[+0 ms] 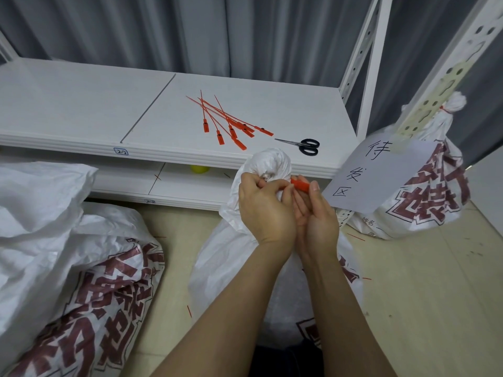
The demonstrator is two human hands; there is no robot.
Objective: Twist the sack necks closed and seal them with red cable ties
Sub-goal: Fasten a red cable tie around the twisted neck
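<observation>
The left hand [265,205] curls its fingers round the twisted sack neck [269,161], the sack standing on the floor [413,281], while the right hand [317,216] pinches a red cable tie [300,185] beside it; a slackened left grip could let the twist unwind before sealing.

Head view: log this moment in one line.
step: tying sack neck | left hand: grips neck | right hand: pinches red cable tie | shelf: spare ties, scissors
</observation>
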